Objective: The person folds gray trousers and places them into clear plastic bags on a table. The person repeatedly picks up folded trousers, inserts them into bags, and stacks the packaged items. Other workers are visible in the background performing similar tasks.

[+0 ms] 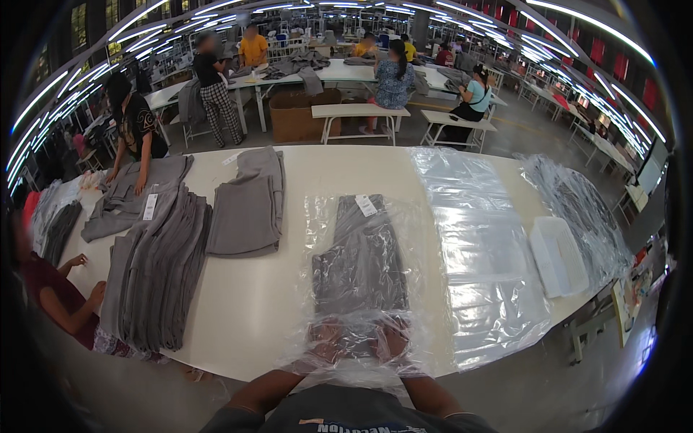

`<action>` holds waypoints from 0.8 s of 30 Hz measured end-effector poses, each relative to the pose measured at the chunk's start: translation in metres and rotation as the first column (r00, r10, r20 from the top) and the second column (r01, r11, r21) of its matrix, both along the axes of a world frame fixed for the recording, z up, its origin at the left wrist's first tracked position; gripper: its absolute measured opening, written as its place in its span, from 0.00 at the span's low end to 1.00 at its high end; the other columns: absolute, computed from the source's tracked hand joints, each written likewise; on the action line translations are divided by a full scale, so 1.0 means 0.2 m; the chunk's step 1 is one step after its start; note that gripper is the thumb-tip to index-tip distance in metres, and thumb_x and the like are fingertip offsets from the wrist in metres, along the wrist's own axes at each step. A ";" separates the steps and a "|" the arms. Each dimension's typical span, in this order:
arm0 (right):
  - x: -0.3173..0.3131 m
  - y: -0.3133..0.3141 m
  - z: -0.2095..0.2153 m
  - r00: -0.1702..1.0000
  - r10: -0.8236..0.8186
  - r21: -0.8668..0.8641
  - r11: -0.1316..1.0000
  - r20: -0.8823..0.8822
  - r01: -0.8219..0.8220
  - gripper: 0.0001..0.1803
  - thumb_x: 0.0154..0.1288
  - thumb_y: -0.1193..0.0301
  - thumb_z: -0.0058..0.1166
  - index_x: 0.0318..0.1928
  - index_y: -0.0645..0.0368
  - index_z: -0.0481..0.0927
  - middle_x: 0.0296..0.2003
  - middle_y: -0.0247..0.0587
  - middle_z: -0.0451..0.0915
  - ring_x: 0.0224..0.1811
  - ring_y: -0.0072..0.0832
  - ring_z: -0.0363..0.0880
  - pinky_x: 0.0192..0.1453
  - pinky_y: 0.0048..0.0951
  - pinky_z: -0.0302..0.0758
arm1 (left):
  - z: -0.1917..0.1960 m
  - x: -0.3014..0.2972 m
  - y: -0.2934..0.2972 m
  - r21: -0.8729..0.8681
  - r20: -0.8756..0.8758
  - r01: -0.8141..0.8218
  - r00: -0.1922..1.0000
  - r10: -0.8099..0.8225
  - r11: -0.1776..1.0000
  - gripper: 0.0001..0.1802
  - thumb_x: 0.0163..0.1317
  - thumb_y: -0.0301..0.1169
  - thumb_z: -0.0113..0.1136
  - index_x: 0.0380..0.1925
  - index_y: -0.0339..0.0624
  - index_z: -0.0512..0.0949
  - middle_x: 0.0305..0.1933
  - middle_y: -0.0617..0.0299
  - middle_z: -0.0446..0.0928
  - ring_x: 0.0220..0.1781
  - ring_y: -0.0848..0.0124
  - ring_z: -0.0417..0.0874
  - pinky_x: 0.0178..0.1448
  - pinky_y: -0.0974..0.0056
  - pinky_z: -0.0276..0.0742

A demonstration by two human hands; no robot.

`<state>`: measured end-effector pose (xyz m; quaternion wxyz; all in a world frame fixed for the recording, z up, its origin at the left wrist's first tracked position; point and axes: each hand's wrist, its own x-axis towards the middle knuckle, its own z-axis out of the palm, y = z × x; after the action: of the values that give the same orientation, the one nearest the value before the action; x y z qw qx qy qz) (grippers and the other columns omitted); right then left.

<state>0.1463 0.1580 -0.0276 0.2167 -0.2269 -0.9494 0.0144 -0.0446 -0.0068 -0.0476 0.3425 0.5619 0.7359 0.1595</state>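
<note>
A pair of folded grey trousers [361, 252] with a white tag [366, 205] at its far end lies in front of me, inside a clear plastic bag [417, 238]. Both of my hands are under the crumpled near end of the bag's film. My left hand [328, 340] grips the left side of the trousers' near end, its fingers blurred by the film. On the opposite side, my right hand [392, 340] holds the right edge of the same end. Glare on the plastic partly hides the fingertips.
To my left stand a tall row of folded grey trousers [155, 274] and another folded pile [249, 206]. Flat clear bags [487, 267] lie at right, beside a white basket [559, 256] and bagged garments [577, 209]. Two co-workers, one in maroon [61, 296], stand along the table's left.
</note>
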 end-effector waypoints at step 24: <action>0.09 -0.37 1.55 0.652 0.100 -0.658 -0.054 -0.752 -0.751 0.23 0.69 0.70 0.54 0.62 0.62 0.73 0.61 0.60 0.71 0.65 0.46 0.69 0.68 0.43 0.66 | 0.52 0.05 0.70 -0.379 0.922 -0.162 -0.148 0.357 0.911 0.48 0.63 0.71 0.36 0.72 0.50 0.53 0.70 0.55 0.65 0.68 0.60 0.67 0.68 0.49 0.60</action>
<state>0.1650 0.0836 0.2830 0.2268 0.0345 -0.6191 0.7511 -0.0338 0.1333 0.0556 0.7657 0.0783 0.3507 0.5334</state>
